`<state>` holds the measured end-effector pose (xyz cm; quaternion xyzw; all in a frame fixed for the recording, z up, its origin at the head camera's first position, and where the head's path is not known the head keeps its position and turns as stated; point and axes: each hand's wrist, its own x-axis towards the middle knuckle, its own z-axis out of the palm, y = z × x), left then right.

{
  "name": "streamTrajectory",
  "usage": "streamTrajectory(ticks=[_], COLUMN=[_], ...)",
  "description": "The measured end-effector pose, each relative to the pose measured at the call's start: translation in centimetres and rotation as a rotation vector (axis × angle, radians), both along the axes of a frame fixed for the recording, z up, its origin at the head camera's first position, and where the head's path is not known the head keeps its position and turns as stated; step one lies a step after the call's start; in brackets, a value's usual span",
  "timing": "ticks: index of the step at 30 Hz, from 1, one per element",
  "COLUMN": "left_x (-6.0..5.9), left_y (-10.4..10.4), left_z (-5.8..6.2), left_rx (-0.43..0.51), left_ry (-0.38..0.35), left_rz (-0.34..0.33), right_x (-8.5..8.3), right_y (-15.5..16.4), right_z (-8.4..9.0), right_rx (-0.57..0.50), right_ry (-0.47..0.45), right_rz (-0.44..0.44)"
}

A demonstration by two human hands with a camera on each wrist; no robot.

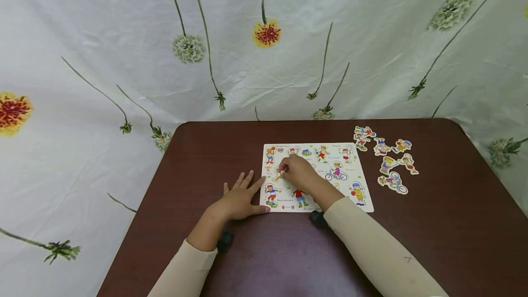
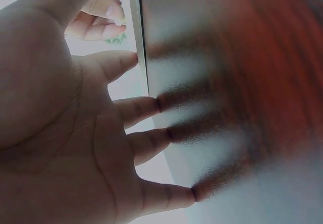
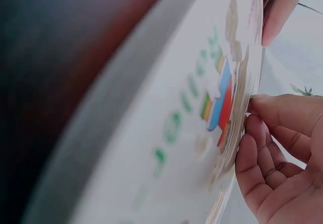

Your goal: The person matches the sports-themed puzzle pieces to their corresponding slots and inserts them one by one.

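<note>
Both my hands at the puzzle board, centre frame.
My left hand [image 1: 238,200] lies flat, fingers spread, against the puzzle board [image 1: 363,182]; my right hand [image 1: 300,173] pinches a puzzle piece [image 1: 278,176] on it. Loose pieces [image 1: 387,157] sit upper right.

I'm feeling the smooth, faintly glossy brown table [image 1: 412,233] under my left hand [image 1: 239,198]. My right hand [image 1: 299,173] is touching the board [image 1: 365,196], smooth printed white, seemingly wood. Behind hangs creased cloth [image 1: 103,35], matt.
</note>
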<state>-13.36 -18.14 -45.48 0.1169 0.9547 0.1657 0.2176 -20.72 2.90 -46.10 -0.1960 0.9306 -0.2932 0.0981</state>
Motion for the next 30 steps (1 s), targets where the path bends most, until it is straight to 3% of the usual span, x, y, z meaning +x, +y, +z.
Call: streamTrajectory(ticks=[9,17,30], left_x=[0.1,0.0,-0.1], left_y=[0.1,0.2,0.1], left_z=[0.1,0.2,-0.1], left_rx=[0.0,-0.001,-0.007], left_ry=[-0.001,-0.001,-0.002], left_rz=[0.001,0.007,0.002], right_x=[0.1,0.4,1.7], right_y=[0.3,1.2,2.5], right_z=[0.2,0.1,0.3], right_rx=[-0.043,-0.202,-0.465], right_ry=[-0.052,-0.154,-0.115], right_rz=[-0.017,-0.108,-0.229])
